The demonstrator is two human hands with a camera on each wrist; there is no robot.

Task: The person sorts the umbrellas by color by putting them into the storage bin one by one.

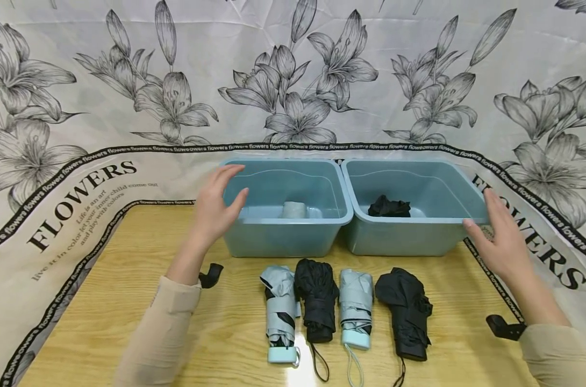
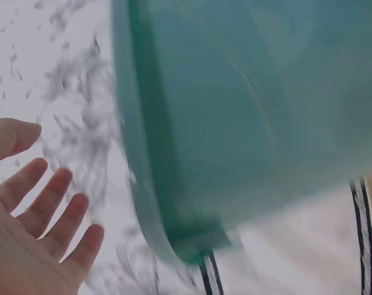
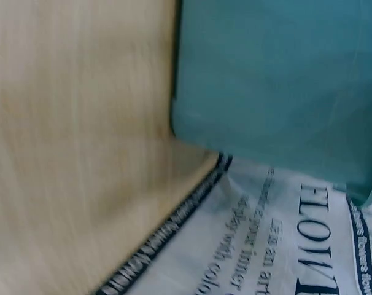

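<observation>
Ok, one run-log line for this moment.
left hand: empty, beside left bin | right hand: by right bin, contact unclear | left bin: pale item | right bin: black item | table: four folded umbrellas

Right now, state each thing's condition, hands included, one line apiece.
Left bin: upright, open-topped, light-blue item inside.
Right bin: upright, open-topped, black item inside.
Left light-blue umbrella: folded, lying down.
Left black umbrella: folded, lying down.
Right light-blue umbrella: folded, lying down.
Right black umbrella: folded, lying down.
Left hand: fingers spread, empty.
Right hand: at right bin's rim, contact unclear.
</observation>
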